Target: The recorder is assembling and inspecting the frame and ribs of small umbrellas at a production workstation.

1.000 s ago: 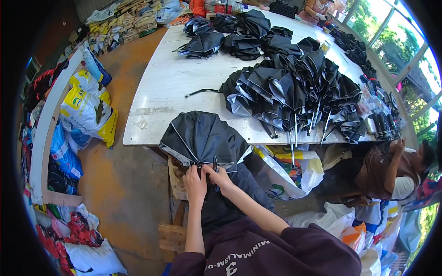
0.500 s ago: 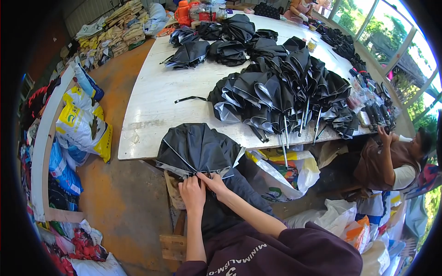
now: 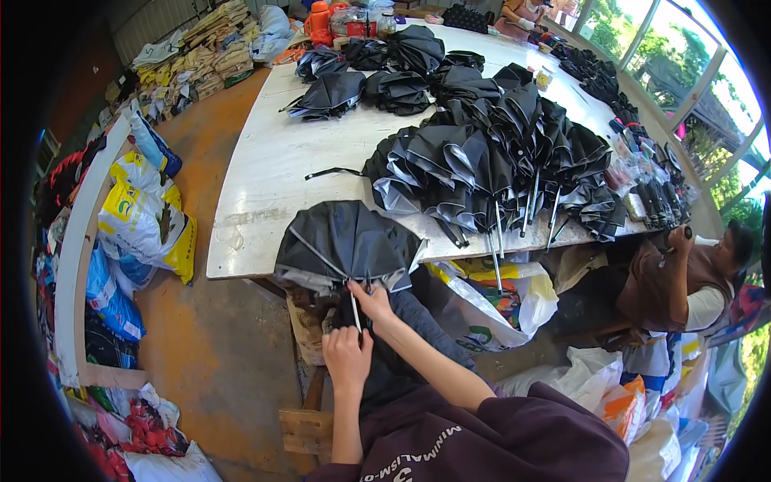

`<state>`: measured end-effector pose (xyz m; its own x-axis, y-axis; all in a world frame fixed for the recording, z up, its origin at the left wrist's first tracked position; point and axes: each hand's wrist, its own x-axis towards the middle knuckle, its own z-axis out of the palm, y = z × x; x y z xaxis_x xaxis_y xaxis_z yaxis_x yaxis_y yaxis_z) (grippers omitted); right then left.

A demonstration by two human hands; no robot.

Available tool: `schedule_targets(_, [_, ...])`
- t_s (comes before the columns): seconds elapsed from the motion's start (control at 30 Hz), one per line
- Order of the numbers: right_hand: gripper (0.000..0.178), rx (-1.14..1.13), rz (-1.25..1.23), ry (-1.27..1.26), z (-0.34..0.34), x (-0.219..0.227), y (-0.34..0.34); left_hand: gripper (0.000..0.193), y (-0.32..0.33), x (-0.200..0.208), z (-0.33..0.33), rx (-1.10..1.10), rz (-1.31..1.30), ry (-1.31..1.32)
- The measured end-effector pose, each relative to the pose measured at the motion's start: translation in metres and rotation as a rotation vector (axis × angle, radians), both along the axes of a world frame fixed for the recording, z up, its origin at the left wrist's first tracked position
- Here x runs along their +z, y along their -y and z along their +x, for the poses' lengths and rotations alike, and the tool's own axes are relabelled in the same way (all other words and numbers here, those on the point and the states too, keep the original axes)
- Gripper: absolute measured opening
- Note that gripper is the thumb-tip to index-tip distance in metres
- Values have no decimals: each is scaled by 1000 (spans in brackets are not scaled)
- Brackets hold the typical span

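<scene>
A black umbrella [image 3: 349, 237], its canopy partly spread with a silvery underside at the rim, rests over my lap against the table's near edge. Its bare metal shaft [image 3: 356, 312] points down toward me. My left hand [image 3: 345, 359] is closed around the lower end of that shaft. Higher up, just under the canopy's rim, my right hand [image 3: 373, 305] grips the umbrella where the shaft meets the folds. The fingertips there are partly hidden, so the exact part pinched cannot be made out.
Many black umbrellas [image 3: 498, 153] are heaped on the white table [image 3: 261, 173], some shafts hanging over its near edge. A co-worker [image 3: 675, 277] sits at the right holding a dark handle. Below the table lies a white and yellow sack [image 3: 482, 317]; more bags [image 3: 148, 213] stand left.
My left hand has slid down toward me from the canopy's rim, and the metal shaft now shows between my hands. The canopy has shifted slightly away. The co-worker's hand has moved.
</scene>
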<state>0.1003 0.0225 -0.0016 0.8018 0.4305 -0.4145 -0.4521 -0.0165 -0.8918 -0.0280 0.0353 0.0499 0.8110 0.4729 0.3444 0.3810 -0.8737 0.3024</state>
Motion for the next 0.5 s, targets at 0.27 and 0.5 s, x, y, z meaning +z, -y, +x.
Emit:
schedule_targets(0.27, [35, 281, 130, 15, 22, 8, 20, 27, 35, 12, -23, 20, -285, 64])
schedule_targets(0.5, [29, 482, 311, -8, -11, 46, 66, 11, 30, 26, -41, -101, -386, 100])
